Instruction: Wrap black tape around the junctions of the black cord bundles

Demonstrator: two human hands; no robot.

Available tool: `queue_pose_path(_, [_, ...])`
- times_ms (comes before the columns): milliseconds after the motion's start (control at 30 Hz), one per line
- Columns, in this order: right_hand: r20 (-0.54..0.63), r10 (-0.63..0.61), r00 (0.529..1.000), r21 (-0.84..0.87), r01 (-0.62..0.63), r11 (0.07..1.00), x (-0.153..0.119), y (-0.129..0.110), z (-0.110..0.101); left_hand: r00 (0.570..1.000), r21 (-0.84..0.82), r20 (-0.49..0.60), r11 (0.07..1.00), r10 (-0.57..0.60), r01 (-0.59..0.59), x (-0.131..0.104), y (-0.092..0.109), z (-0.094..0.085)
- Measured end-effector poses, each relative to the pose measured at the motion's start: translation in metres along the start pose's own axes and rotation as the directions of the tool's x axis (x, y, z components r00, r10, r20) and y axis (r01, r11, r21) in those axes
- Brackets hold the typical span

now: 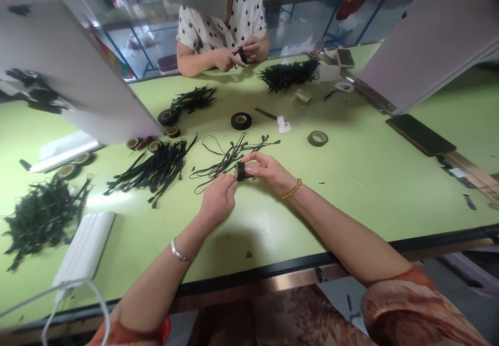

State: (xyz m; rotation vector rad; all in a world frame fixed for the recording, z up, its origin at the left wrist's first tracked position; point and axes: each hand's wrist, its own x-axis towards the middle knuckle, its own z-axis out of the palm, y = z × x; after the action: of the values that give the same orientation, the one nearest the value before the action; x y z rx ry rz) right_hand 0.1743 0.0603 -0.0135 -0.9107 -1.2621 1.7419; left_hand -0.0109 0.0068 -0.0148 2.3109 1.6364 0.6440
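Note:
Near the middle of the green table, my right hand (pixel 268 171) is closed on a small roll of black tape (pixel 240 171), held on edge between thumb and fingers. My left hand (pixel 219 197) is pinched just left of the roll, its fingertips touching or nearly touching it; what they grip is too small to make out. Loose thin black cords (pixel 224 161) lie just beyond both hands. To their left sits a bundle of black cords (pixel 158 169). A larger black tape roll (pixel 241 121) lies flat farther back.
Across the green table (pixel 288 231), a person in a spotted top (pixel 222 31) handles a black item. A white power strip (pixel 84 247) and a dark cord pile (pixel 42 213) lie left. A dark phone (pixel 421 133) rests right; another tape roll (pixel 317 138) lies right of centre.

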Motion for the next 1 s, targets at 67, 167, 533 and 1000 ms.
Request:
queue_pose_path(67, [0.001, 0.029, 1.000, 0.008, -0.029, 1.000, 0.000, -0.001, -0.002, 0.998, 0.042, 0.002, 0.997, 0.061, -0.061, -0.001, 0.002, 0.000])
queue_pose_path(167, [0.006, 0.069, 0.998, -0.030, -0.069, 0.997, -0.001, -0.003, -0.003, 0.987, 0.113, 0.006, 0.981, 0.160, -0.160, -0.003, 0.002, 0.000])
queue_pose_path(533, [-0.112, -0.023, 0.993, 0.162, 0.041, 0.986, -0.010, -0.003, 0.021, 0.979, 0.209, 0.099, 0.959, 0.175, -0.193, -0.006, 0.008, 0.003])
queue_pose_path(1000, [0.059, -0.482, 0.874, -0.289, 0.477, 0.830, -0.014, -0.004, 0.013, 0.898, -0.722, 0.248, 0.548, -0.364, 0.422, 0.007, -0.005, -0.005])
